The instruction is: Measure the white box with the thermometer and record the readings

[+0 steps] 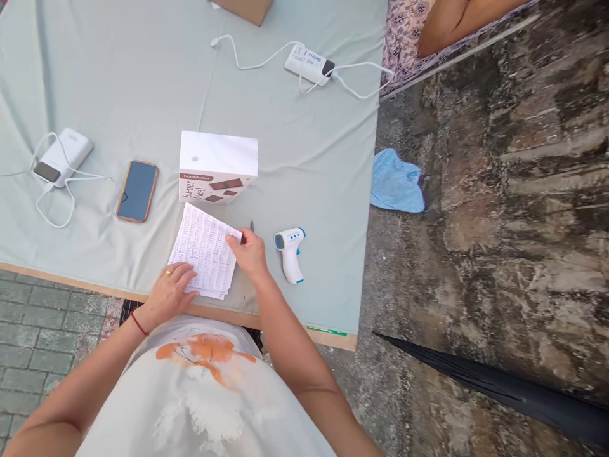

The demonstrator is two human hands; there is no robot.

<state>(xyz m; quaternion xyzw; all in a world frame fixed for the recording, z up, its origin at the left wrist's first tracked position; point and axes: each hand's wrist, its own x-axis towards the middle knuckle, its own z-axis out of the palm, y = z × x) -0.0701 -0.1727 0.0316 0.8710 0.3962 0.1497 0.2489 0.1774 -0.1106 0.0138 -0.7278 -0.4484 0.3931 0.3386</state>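
Note:
A small stack of handwritten paper sheets [205, 251] lies near the table's front edge. My left hand [174, 287], with a ring and a red wrist string, rests flat on the stack's lower left part, fingers stretched out. At the stack's right edge my right hand [248, 251] pinches the sheets between thumb and fingers. Just beyond that hand the tip of a pen [252, 225] shows; its other end is hidden. Behind the papers stands a white and brown box [219, 155], close to their top edge. To the right lies a white and blue infrared thermometer [290, 254].
A phone [137, 191] and a white power bank [64, 157] with its cable lie at left. Another power bank [309, 65] sits farther back, near a cardboard box [247, 9]. Light blue cloth [396, 182] hangs at the table's right edge. Another person's arm [451, 25] shows top right.

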